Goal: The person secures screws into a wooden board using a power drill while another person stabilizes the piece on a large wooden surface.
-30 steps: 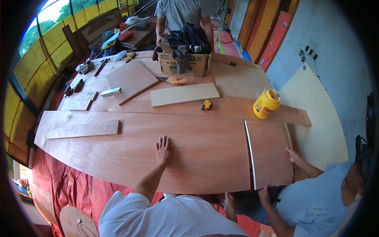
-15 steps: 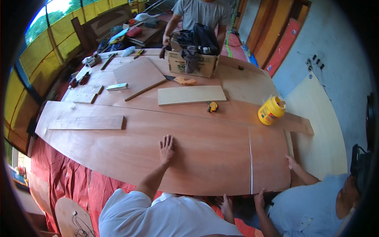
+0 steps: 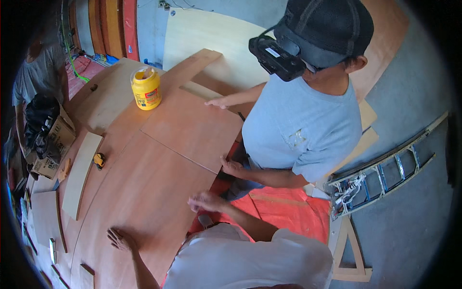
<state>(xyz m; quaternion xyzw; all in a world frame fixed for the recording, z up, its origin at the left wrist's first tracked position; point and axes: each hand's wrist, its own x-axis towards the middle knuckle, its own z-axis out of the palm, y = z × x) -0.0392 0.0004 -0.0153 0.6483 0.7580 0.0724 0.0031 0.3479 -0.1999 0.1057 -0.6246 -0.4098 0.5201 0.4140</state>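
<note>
My left hand (image 3: 121,240) lies on the large reddish-brown plywood sheet (image 3: 149,192), its fingers spread. At the sheet's near edge my right hand (image 3: 208,201) is curled with its fingers drawn in; what they hold, if anything, is hidden. To the right a smaller plywood panel (image 3: 192,123) meets the sheet along a thin straight seam. A co-worker in a cap and head-worn device stands there, one hand (image 3: 217,102) on the panel's far edge. The co-worker's other hand (image 3: 232,166) is at its near corner, by the seam.
A yellow plastic jar (image 3: 146,89) stands beyond the panel. A tape measure (image 3: 99,160) lies beside a pale board (image 3: 82,176). At the far left, another person stands behind a cardboard box (image 3: 55,144). A ladder (image 3: 385,173) lies at right, near a red floor covering (image 3: 288,209).
My view has swung to the right, bringing the co-worker and ladder into full sight. My left hand still rests on the sheet. My right hand, earlier below the edge, now shows over it.
</note>
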